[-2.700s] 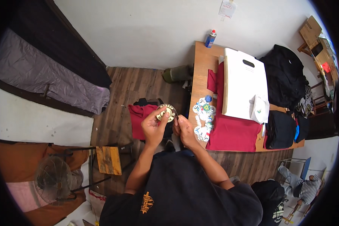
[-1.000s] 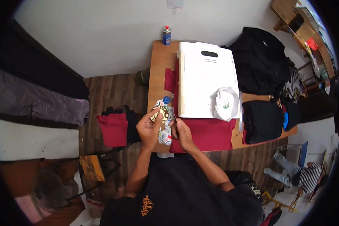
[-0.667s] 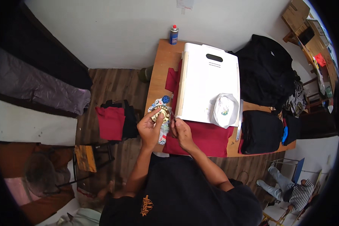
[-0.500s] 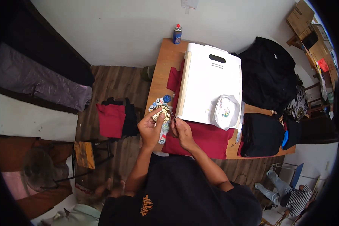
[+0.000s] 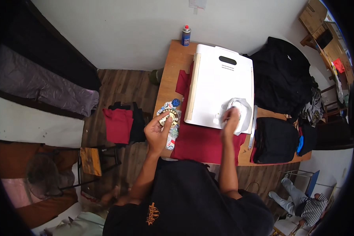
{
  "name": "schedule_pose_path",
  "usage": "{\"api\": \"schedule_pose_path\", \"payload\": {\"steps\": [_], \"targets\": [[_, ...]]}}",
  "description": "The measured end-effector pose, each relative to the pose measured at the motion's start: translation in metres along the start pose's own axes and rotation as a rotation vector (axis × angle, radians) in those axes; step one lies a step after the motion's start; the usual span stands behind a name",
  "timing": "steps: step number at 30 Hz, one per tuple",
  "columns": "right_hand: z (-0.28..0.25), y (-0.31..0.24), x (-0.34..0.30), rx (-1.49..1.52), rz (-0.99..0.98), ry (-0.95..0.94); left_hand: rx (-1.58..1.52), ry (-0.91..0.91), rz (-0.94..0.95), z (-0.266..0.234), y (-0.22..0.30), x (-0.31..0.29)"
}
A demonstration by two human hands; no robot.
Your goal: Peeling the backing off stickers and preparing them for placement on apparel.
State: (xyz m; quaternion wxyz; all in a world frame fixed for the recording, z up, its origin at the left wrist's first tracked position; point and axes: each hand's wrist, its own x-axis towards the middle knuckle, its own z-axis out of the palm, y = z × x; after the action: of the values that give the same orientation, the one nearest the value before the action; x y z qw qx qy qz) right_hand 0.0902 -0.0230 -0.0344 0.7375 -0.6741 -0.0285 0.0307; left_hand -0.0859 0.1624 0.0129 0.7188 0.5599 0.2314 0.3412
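A flat, round black-and-gold printed piece (image 5: 174,115) is pinched between the thumb and fingers of my left hand (image 5: 157,133). Just past it and below it, colourful circle-patterned material (image 5: 170,141) shows at the table's left edge. My right hand (image 5: 231,121) reaches over a crumpled white plastic bag (image 5: 246,115), its top spread like a bowl. Motion smears the right fingers, so whether they hold anything is unclear. The bag rests on the near right corner of a white board (image 5: 218,88) with a handle slot.
Dark red cloth (image 5: 202,145) lies under the board on the wooden table (image 5: 165,82). A metal ruler (image 5: 252,131) and folded black clothes (image 5: 275,139) are at the right. A spray can (image 5: 186,36) stands at the back. A person (image 5: 303,204) is at the lower right.
My right hand has left the round piece, where it held a small dark tool, and moved right to the white bag. My left hand stays in place with the round piece.
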Motion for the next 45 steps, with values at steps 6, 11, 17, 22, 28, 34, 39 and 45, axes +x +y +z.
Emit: {"api": "schedule_pose_path", "payload": {"steps": [6,11,17,22,28,34,39,45], "targets": [[-0.159,0.046,0.076,-1.024,-0.52,0.357,0.035,-0.053,-0.027,0.0,-0.02,-0.001],[-0.126,0.053,0.043,-0.648,-0.166,0.056,0.01,-0.062,-0.131,0.015,-0.037,-0.017],[-0.081,0.073,0.037,-0.471,-0.146,0.023,0.063,-0.072,-0.118,0.048,-0.048,-0.027],[-0.043,0.067,0.037,-0.41,-0.185,-0.075,0.032,-0.07,-0.074,0.068,-0.048,-0.029],[-0.043,0.004,0.013,-0.338,-0.085,-0.284,-0.003,-0.027,-0.098,0.081,-0.04,-0.031],[-0.048,0.005,-0.034,0.08,0.186,-0.684,-0.026,-0.025,-0.069,0.099,-0.043,-0.033],[-0.047,-0.004,-0.045,0.27,0.283,-0.747,-0.01,-0.076,-0.035,0.107,-0.037,-0.035],[-0.052,-0.012,-0.047,0.266,0.308,-0.791,0.005,-0.091,-0.034,0.114,-0.039,-0.038]]}}
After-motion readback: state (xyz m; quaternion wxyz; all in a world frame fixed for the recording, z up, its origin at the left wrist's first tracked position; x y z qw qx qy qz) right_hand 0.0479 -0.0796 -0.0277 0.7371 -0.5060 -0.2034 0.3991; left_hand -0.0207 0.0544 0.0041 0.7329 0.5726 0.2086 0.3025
